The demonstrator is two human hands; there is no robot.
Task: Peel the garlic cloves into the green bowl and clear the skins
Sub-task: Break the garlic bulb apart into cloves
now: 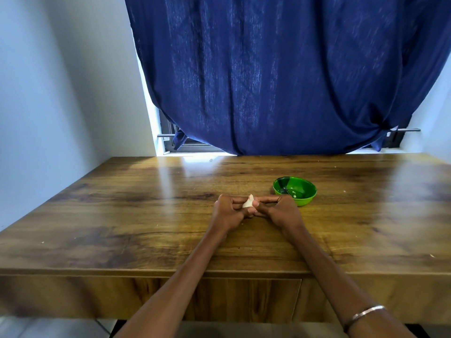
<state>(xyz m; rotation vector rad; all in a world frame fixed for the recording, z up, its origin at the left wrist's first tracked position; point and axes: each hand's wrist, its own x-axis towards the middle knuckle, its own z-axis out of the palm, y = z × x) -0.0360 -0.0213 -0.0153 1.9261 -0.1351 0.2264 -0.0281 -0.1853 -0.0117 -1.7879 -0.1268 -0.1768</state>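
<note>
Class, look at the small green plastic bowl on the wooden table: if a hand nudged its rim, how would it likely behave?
The small green plastic bowl looks thin-walled and holds only a few pale bits, so it is probably light. On the glossy wooden table it would likely slide rather than grip. Its rounded sides narrow toward the base, so a push at the rim might tip it.

No text, label, brand, number or sign can be read anywhere.

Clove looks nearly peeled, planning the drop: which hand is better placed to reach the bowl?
Right hand, probably: the green bowl sits just beyond it, while the left hand is farther away. Both pinch the garlic clove.
</note>
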